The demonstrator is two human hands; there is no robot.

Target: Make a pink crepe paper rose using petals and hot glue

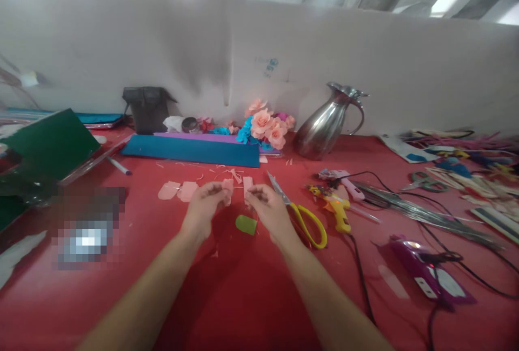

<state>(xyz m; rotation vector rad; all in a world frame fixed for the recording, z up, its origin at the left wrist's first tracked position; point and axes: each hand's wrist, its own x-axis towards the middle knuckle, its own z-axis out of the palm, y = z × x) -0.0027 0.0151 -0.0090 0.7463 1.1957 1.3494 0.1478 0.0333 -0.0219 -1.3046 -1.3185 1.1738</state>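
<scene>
Pixelated patch [87, 236] at left, green sheet [48, 143] cut by left edge, pink scraps [247, 181] at fingers [218, 193] indistinct.

The pink paper pieces [227, 186] pinched in the grip of my left hand [205, 205] and right hand [270, 207] look thin and matt, over a smooth, dull red worktop [243, 297]. The jug [324, 124] is polished metal with a mirror shine, the scissors [302, 216] have bare metal blades and glossy yellow plastic handles, and the flowers [265, 124] and blue roll [190, 151] look like matt crepe paper.

No legible text anywhere; only a blurred blue mark [268, 65] on the white wall [365, 53].
</scene>
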